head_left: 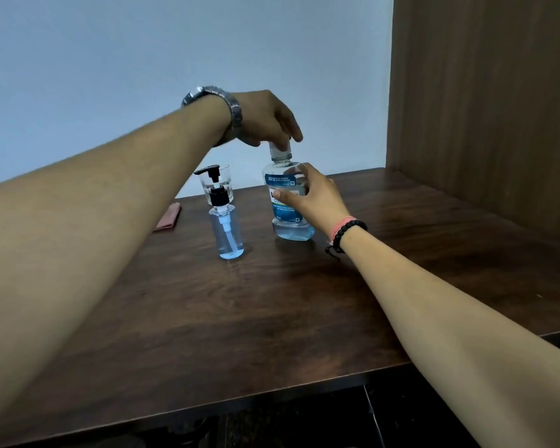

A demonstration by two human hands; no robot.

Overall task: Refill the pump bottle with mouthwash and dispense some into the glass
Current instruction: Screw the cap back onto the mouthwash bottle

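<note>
A clear mouthwash bottle (288, 221) with blue liquid and a blue label stands upright on the dark wooden table (272, 318). My left hand (265, 119) reaches over from the left and grips the cap (280, 149) on its top from above. My right hand (314, 197) holds the bottle's body, thumb across the label. To the left stands a small clear pump bottle (227, 234) with a black pump head, a little blue liquid at its bottom. Right behind it stands a clear glass (215, 181).
A reddish flat object (168, 216) lies on the table left of the pump bottle, partly behind my left arm. A brown wooden panel (482, 108) rises at the right. A pale wall lies behind the table. The table's front edge runs across the lower frame.
</note>
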